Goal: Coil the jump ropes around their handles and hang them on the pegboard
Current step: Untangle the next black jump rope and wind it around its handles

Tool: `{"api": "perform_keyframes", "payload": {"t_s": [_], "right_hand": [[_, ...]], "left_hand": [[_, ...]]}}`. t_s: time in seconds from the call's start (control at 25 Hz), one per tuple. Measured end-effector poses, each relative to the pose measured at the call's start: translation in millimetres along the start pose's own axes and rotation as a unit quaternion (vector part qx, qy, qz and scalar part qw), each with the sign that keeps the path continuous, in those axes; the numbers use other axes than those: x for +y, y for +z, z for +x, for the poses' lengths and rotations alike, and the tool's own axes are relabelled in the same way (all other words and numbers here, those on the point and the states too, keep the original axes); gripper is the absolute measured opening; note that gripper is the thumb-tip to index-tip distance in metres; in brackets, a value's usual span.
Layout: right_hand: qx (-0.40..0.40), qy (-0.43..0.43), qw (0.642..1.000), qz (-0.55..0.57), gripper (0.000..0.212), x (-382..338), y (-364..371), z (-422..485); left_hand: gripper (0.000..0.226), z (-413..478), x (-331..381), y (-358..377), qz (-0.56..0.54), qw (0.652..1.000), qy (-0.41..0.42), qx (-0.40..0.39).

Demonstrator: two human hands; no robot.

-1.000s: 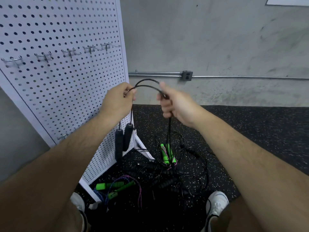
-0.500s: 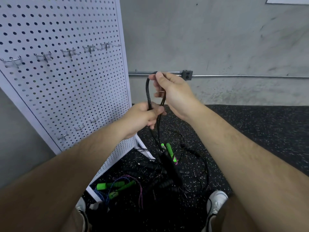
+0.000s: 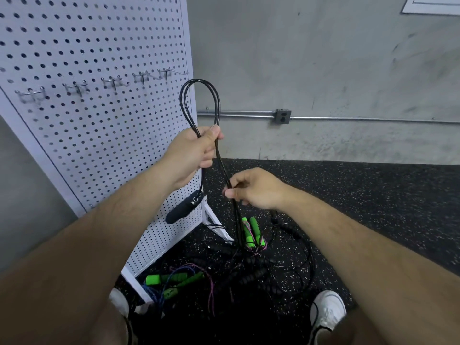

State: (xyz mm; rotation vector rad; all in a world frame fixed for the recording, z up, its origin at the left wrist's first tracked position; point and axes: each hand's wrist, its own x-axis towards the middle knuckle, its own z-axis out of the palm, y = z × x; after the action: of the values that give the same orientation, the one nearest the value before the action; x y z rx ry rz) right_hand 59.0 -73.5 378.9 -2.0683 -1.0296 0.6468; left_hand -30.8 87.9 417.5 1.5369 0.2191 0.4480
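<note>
The black jump rope (image 3: 183,103) is gripped by the curled left hand (image 3: 193,150), 1 loop sticking up above it. Lower strands are pinched by the right hand (image 3: 256,189). The handles (image 3: 183,207) are dangled just below the left, pegboard (image 3: 99,120) behind.

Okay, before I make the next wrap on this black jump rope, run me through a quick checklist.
1. The left hand grips the black rope below its upright loop: ok.
2. The right hand pinches the strands lower down: ok.
3. The black handles hang together under the left hand: ok.
4. Strands free of the pile on the floor: cannot tell.
5. The hooks on the pegboard are bare for hanging: ok.
</note>
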Motion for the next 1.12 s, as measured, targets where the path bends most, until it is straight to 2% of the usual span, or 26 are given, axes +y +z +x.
{"api": "perform_keyframes", "payload": {"t_s": [0.12, 0.24, 0.32, 0.44, 0.52, 0.64, 0.72, 0.76, 0.84, 0.92, 1.04, 1.12], "right_hand": [[0.104, -0.02, 0.991, 0.075, 0.015, -14, -9, 3], [0.197, -0.077, 0.957, 0.198, 0.017, -35, -26, 5], [0.216, -0.11, 0.922, 0.302, 0.015, -48, -34, 7], [0.223, -0.133, 0.892, 0.369, 0.009, -57, -36, 9], [0.205, -0.091, 0.909, 0.352, 0.014, -47, -34, 10], [0.066, -0.004, 0.986, 0.155, 0.019, -24, -22, 2], [-0.011, 0.007, 0.999, 0.039, 0.009, -17, -12, -5], [-0.012, 0.002, 1.0, 0.023, 0.011, -15, -8, -5], [0.037, -0.009, 0.998, 0.051, 0.018, -17, -9, -1], [0.119, -0.028, 0.985, 0.124, 0.021, -22, -16, 3], [0.233, -0.062, 0.931, 0.272, 0.023, -34, -33, 7], [0.247, -0.059, 0.914, 0.318, 0.021, -34, -39, 10]], "left_hand": [[0.027, -2, -7, -7, 0.083, 0.996, -0.013, -0.01], [0.033, -12, -25, -1, 0.151, 0.985, -0.05, -0.064], [0.033, -19, -36, 6, 0.165, 0.978, -0.075, -0.099], [0.024, -23, -43, 17, 0.167, 0.976, -0.078, -0.113], [0.027, -21, -35, 18, 0.138, 0.984, -0.07, -0.091], [0.03, -14, -18, 11, 0.093, 0.993, -0.041, -0.067], [0.03, -8, -11, 6, 0.062, 0.996, -0.02, -0.054], [0.029, -5, -10, 4, 0.048, 0.998, -0.014, -0.048], [0.027, -2, -10, 3, 0.022, 0.999, -0.023, -0.037], [0.029, -6, -15, 1, 0.03, 0.996, -0.06, -0.051], [0.031, -20, -31, 5, 0.112, 0.977, -0.111, -0.143], [0.027, -24, -37, 12, 0.129, 0.973, -0.114, -0.154]]}}
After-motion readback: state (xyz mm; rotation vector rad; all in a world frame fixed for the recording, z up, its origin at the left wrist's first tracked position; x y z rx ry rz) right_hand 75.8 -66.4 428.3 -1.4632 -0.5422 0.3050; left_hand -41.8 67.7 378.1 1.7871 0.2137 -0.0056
